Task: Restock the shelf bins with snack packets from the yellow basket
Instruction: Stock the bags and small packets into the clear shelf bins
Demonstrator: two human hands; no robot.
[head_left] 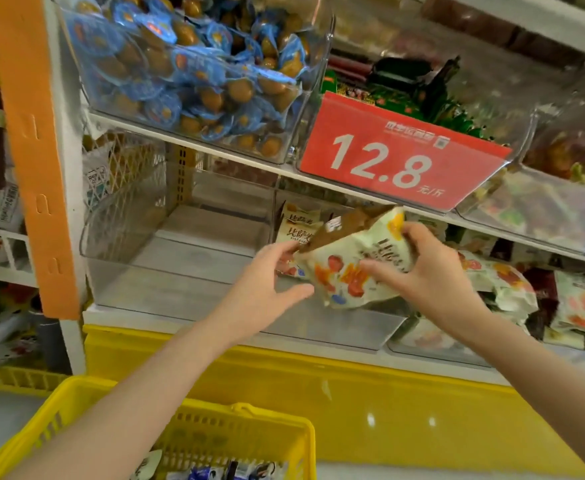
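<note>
I judged the step to be seating the snack packet in the clear bin on the lower shelf. Doing it well meant carrying it over the bin's front wall, under the red price sign. It should then lie flat toward the back right corner beside the matching packets there, not drop at the front edge. The packet hung tilted at the bin's right end; whether it had crossed the front wall I could not tell. The right hand gripped its right side, fingers curled over the top edge and thumb across the printed face. The left hand was loosely open, fingers touching the packet's left corner, thumb spread clear below. The yellow basket sat below the shelf's left end with more packets inside.
</note>
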